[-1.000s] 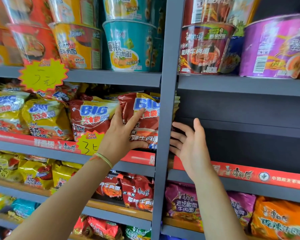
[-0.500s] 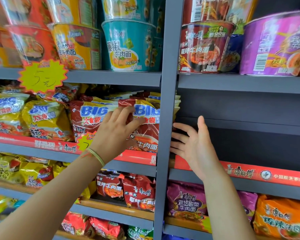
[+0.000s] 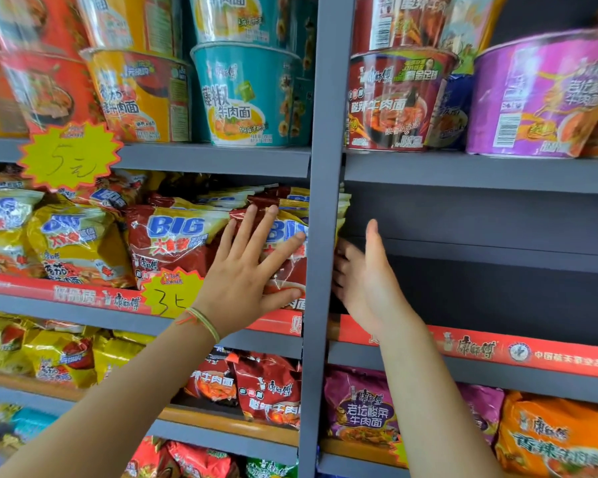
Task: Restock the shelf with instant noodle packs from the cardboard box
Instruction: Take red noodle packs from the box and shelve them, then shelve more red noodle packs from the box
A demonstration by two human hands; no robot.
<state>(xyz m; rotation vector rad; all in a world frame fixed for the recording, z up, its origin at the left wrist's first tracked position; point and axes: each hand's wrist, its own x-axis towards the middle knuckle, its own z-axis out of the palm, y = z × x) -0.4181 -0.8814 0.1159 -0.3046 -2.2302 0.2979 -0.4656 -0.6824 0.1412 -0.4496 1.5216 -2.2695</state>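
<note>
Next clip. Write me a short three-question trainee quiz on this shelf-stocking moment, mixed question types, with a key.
1. True or false: the left hand lies flat, its fingers straight, on the red BIG pack.
2. Which bay is bare at that shelf level? A) left of the grey upright B) right of it
3. Fill in: the right hand reaches to the stacked packs beside the ____.

Key: 1 true; 2 B; 3 upright.
</note>
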